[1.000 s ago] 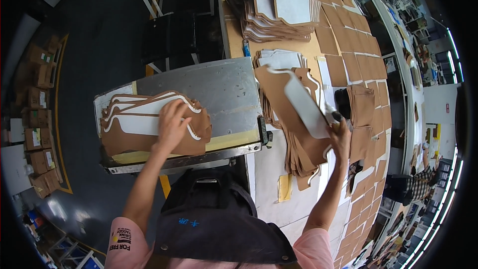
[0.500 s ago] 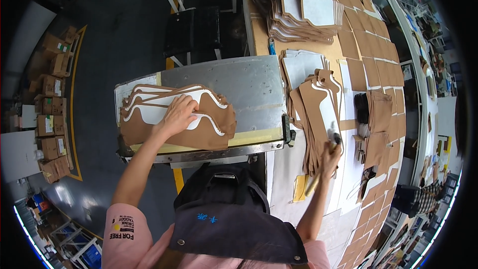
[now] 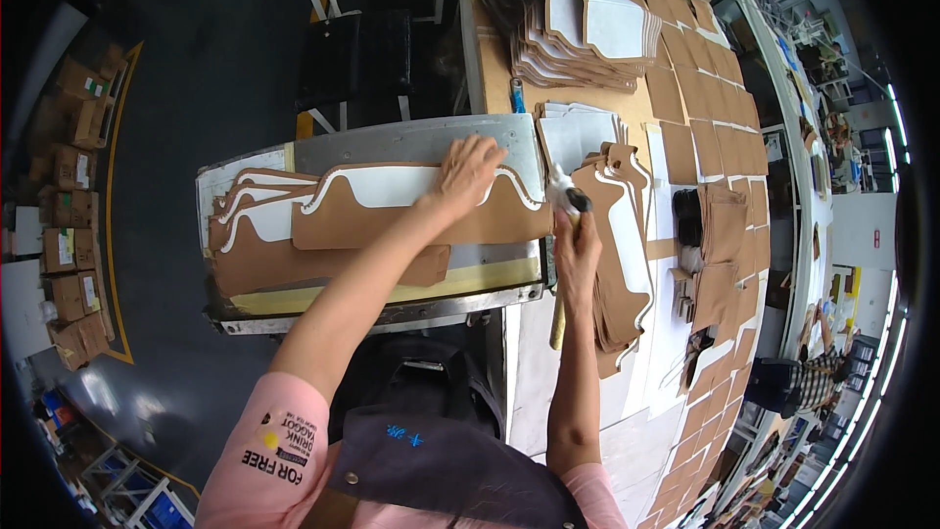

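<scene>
Holding a brush (image 3: 565, 235) in the right hand (image 3: 578, 250), fingers wrapped tight around the wooden handle, bristle end up near the right edge of the metal plate (image 3: 411, 142). Looks like a gluing job to me, judging by the white bands along the edges of the pieces.

The left hand (image 3: 468, 171) is spread open, palm flat on the top brown cutout (image 3: 421, 211), pinning it down near the plate's right end. That cutout is the wavy-edged one with the white band along its far edge, and it sits on top of a fanned stack of the same shapes (image 3: 264, 245) that spills toward the plate's left edge. So several are laid out and look already coated.

Just right of the plate, on the table (image 3: 494, 78), there's another pile of brown cutouts (image 3: 622, 255) with white edging, right beside the brush hand. Can't tell if that's the done pile or the waiting one.

Farther along the table is a big stack of pieces (image 3: 578, 24) near the far edge, plus rows of flat brown sheets (image 3: 725, 98) down the right side. My guess is plenty of work is left.
</scene>
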A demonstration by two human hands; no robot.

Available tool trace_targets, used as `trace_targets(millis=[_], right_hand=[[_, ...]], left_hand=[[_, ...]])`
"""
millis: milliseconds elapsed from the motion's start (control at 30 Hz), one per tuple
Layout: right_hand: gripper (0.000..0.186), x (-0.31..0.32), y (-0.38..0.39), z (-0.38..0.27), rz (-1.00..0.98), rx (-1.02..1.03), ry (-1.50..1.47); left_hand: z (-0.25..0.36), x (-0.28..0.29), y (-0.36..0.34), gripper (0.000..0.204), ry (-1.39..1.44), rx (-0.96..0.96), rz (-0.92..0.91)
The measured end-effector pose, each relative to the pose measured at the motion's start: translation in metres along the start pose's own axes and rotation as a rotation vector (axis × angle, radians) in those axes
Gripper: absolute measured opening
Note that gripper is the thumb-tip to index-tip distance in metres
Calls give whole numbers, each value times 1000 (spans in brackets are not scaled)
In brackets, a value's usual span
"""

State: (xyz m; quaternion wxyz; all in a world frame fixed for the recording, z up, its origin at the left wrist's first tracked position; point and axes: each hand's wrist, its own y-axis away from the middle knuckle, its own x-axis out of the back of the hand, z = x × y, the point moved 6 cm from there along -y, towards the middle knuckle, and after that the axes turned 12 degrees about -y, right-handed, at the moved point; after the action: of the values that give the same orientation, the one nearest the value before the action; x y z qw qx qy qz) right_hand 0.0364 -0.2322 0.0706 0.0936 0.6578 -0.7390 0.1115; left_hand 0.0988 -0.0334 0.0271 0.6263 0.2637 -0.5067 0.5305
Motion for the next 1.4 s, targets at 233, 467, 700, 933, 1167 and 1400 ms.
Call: trace_targets(millis=[233, 467, 700, 933, 1167, 1400], right_hand=[[17, -28, -36, 18, -35, 250, 350], [14, -49, -36, 20, -160, 249, 487], [11, -59, -38, 29, -200, 205, 538], [15, -42, -31, 18, -135, 193, 480], [12, -35, -23, 21, -54, 116, 413], [17, -57, -46, 26, -140, 271, 510]], left_hand=[[39, -8, 48, 54, -75, -81, 87], [38, -14, 46, 55, -95, -41, 61], [39, -16, 46, 55, -90, -16, 48], [42, -13, 44, 55, -101, -11, 35], [39, -14, 45, 55, -96, -3, 36], [43, -14, 42, 54, -112, -2, 62]])
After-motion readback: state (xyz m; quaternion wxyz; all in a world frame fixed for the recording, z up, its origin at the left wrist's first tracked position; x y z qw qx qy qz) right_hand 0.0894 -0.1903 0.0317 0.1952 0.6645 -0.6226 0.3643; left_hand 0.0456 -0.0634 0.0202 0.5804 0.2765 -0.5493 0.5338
